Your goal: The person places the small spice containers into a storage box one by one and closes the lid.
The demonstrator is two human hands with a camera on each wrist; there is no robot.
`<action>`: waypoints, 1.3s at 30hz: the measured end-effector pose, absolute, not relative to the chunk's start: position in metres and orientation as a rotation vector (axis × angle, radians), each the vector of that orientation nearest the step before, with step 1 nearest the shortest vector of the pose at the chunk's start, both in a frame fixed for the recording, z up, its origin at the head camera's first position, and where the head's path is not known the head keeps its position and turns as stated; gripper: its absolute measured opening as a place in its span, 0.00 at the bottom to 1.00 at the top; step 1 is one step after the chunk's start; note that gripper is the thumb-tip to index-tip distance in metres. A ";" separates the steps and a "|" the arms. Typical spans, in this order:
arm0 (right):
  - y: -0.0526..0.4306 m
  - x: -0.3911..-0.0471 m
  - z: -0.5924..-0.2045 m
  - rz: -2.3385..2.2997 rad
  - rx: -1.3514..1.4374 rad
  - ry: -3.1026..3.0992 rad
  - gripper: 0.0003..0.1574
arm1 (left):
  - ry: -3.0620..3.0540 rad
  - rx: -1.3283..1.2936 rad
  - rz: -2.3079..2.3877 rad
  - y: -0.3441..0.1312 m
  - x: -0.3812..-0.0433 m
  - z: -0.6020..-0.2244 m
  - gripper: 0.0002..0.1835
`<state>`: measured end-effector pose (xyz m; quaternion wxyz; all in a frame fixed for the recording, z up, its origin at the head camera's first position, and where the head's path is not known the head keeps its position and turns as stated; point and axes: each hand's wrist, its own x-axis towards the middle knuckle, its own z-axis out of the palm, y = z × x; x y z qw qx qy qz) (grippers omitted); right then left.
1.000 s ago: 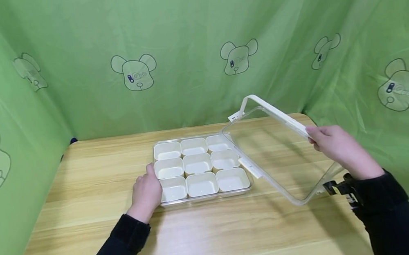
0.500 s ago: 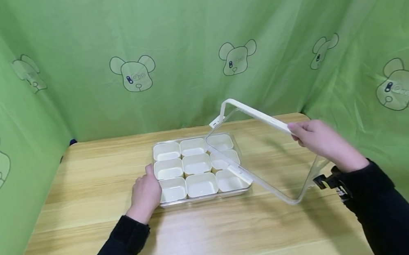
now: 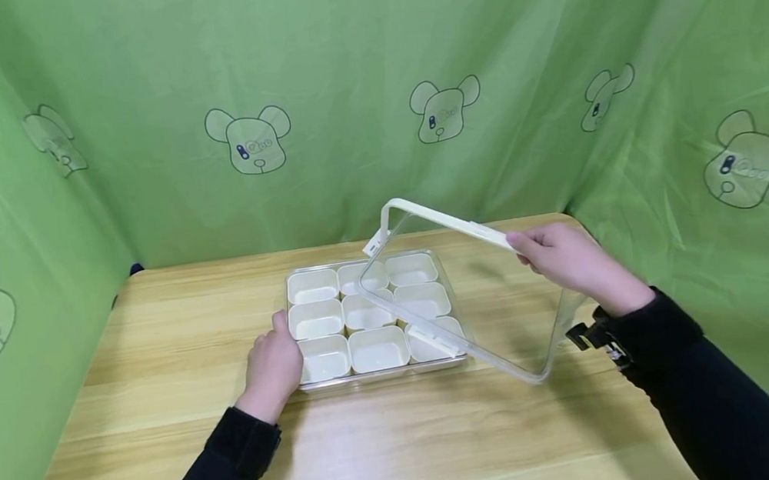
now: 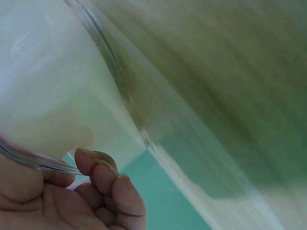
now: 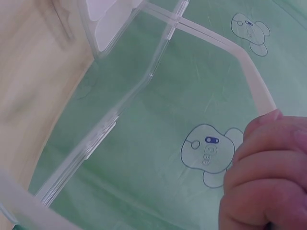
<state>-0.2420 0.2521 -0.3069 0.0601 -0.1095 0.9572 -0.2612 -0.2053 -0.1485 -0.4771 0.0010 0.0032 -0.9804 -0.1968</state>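
Observation:
A clear plastic box [image 3: 384, 377] on the table holds several white cups [image 3: 379, 348] in rows. My left hand [image 3: 273, 366] grips the box's left wall; in the left wrist view its fingers [image 4: 127, 196] curl over the clear rim. My right hand [image 3: 563, 257] holds the white handle [image 3: 448, 222] of a transparent lid [image 3: 496, 360]. Tilted, the lid hangs above the table, its left part overlapping the box's right side in the head view. White clips [image 3: 434, 339] sit on the lid's edges. In the right wrist view, curled fingers [image 5: 268, 167] wrap the handle.
The wooden table [image 3: 405, 454] reaches back to a green curtain [image 3: 350, 174] printed with mouse-like heads. More curtain hangs at the left and right sides. A dark strap with a small device [image 3: 598, 335] is on the right wrist.
My right hand has carried the lid leftward and slightly down, so it now overlaps more of the box. My left hand stays on the box's left wall.

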 end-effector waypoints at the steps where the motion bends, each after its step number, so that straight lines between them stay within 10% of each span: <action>1: 0.250 -0.243 -0.307 -0.782 -0.340 2.896 0.34 | -3.077 0.008 -0.620 -0.149 -0.205 -0.477 0.27; 39: 0.191 -0.292 -0.326 -0.734 -0.697 2.725 0.31 | -3.034 -0.001 -0.694 -0.152 -0.208 -0.479 0.24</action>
